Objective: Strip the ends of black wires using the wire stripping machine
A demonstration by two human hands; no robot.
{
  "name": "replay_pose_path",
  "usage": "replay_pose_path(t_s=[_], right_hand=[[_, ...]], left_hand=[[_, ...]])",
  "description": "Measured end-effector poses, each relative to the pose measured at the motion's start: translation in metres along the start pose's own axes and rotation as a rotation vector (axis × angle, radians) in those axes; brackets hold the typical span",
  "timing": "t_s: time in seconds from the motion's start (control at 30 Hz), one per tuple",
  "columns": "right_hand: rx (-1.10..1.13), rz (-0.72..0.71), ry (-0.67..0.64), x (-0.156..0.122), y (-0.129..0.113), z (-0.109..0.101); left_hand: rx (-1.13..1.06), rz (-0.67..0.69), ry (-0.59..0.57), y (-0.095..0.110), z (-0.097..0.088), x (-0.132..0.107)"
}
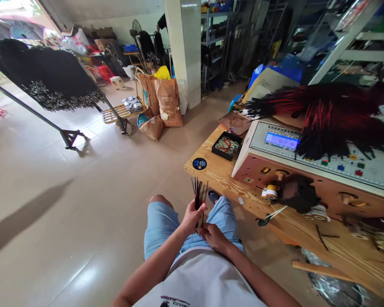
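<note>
My left hand [192,216] is closed around a small bunch of thin black wires [197,192], held upright over my lap. Their upper ends fan out above the thumb. My right hand [213,237] sits just below and to the right, fingers pinched at the lower end of a single black wire [204,211] that stands a little apart from the bunch. The exact grip of the right fingertips is partly hidden.
A wooden bench [208,172] on the right bears a cutting machine [259,143] with a lit screen. Heaped on it are black and red wires [333,111]. A black box [227,146] holds small rings. Left stands a rack of black wires [51,72]; paper sacks [169,102] stand beyond.
</note>
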State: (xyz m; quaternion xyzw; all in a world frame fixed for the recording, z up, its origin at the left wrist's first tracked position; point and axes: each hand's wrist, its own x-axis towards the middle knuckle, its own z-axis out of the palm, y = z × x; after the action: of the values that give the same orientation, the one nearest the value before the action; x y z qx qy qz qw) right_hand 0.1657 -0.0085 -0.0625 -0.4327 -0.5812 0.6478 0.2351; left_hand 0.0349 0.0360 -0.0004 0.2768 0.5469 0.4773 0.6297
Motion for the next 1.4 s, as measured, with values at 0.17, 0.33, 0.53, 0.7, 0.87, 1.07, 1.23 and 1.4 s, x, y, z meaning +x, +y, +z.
replay_pose_path(t_s=[0.17, 0.33, 0.53, 0.7, 0.87, 1.07, 1.23, 1.4], right_hand=[[0.094, 0.023, -0.004, 0.003, 0.002, -0.015], [0.414, 0.005, 0.485, 0.017, -0.009, -0.082], [0.939, -0.163, 0.661, 0.020, -0.031, -0.157], [1.026, -0.270, 0.707, 0.020, -0.038, -0.167], [1.023, -0.318, 0.777, 0.026, -0.047, -0.167], [1.025, -0.341, 0.871, 0.039, -0.055, -0.168], [1.053, -0.302, 0.938, 0.059, -0.058, -0.165], [0.935, -0.238, 0.956, 0.081, -0.053, -0.140]], left_hand=[[-0.028, 0.082, 0.047, -0.006, -0.001, -0.001], [-0.214, 0.001, -0.009, -0.006, -0.006, -0.005], [-0.286, -0.097, -0.021, -0.008, -0.004, -0.017], [-0.323, -0.145, -0.079, -0.017, -0.005, -0.021], [-0.316, -0.135, -0.132, -0.019, -0.008, -0.023], [-0.348, -0.116, -0.142, -0.012, -0.006, -0.023], [-0.301, -0.146, -0.130, -0.011, -0.005, -0.019], [-0.214, -0.182, -0.175, -0.009, -0.003, -0.018]])
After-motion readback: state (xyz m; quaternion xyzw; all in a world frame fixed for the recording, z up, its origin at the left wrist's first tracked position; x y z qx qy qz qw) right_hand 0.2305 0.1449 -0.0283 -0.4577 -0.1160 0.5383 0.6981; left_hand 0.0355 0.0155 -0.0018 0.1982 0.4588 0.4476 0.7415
